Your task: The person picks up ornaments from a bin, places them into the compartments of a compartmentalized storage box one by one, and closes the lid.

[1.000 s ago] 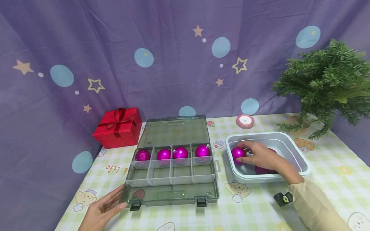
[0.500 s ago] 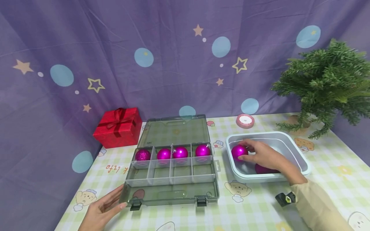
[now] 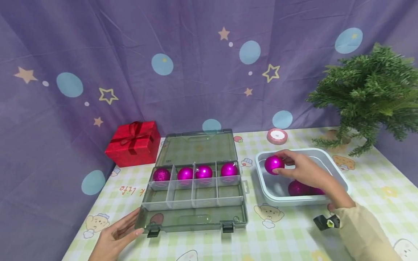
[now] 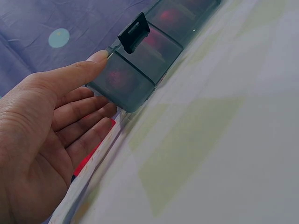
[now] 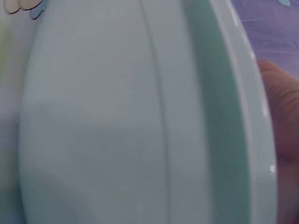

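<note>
The right hand (image 3: 303, 169) pinches a ball (image 3: 273, 165) at the left end of the tub (image 3: 275, 186) and had best clear the rim (image 3: 259, 170) gently, while the left hand (image 3: 115, 235), fingers loose, touches the box (image 3: 204, 194).

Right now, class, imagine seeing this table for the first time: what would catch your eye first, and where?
Most likely the four magenta balls along the back row of the open compartment box, and another ball pinched in the right grip at the left end of the pale blue tub. After those, perhaps the red gift box at the back left and the bushy green tree at the back right.
</note>
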A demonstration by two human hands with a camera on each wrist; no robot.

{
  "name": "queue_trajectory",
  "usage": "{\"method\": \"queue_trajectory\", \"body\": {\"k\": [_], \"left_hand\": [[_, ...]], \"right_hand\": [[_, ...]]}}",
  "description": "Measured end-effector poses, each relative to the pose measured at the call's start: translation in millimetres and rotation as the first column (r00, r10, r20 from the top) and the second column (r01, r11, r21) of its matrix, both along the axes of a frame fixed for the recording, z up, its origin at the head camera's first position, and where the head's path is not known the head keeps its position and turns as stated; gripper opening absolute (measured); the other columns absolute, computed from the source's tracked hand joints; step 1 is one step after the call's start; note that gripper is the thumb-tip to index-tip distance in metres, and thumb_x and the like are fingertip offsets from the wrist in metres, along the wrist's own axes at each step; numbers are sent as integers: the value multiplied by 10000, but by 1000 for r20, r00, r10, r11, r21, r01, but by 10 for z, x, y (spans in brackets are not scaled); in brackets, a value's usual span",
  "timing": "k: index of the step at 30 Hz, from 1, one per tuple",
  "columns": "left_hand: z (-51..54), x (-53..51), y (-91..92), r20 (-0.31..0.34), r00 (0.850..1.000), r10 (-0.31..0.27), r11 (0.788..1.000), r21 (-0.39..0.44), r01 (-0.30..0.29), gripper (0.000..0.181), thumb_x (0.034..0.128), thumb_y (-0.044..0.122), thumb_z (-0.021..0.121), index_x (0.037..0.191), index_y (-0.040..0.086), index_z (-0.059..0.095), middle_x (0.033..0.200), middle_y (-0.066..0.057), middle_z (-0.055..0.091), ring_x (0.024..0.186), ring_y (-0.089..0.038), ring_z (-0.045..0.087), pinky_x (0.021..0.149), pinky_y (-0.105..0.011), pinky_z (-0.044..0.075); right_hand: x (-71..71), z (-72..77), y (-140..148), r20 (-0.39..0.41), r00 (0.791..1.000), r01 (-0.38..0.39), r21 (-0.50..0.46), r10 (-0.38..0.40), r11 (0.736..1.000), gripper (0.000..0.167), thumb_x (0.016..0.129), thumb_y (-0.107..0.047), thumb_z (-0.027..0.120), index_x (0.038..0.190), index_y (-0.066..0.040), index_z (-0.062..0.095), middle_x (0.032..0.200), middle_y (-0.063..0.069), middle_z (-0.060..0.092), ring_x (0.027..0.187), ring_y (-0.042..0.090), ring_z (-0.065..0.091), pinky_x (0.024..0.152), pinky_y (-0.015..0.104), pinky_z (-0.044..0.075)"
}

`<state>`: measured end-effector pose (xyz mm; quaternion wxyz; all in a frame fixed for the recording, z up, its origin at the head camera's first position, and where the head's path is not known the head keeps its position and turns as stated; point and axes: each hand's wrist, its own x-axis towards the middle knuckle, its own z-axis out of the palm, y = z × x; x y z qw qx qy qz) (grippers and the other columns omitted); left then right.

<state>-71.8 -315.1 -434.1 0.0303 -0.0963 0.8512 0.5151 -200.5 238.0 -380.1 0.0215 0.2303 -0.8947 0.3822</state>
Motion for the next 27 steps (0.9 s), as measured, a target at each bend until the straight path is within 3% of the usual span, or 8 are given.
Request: {"method": "queue_trajectory", "body": {"k": [14, 27], "left_hand": [[-11, -12, 7, 18, 1000, 8, 1000, 5, -8, 721, 909, 375, 821, 1500, 65, 550, 1491, -107, 550, 1128, 131, 537, 962, -151, 519], [-24, -2, -3, -11, 1000, 1, 1000, 9, -1, 704, 912, 358, 822, 1493, 59, 558, 1483, -111, 555, 1139, 118, 546, 961, -152, 522]], "right_hand": [[67, 178, -140, -35, 999, 7, -22, -7, 1000, 488, 930, -237, 818, 1330, -15, 647, 1195, 84, 719, 1106, 297, 684, 965, 544, 566], [72, 230, -410, -54, 996, -70, -31, 69, 997, 497, 908, -215, 839, 1332, -37, 651, 1208, 30, 710, 1074, 225, 684, 964, 498, 577]]}}
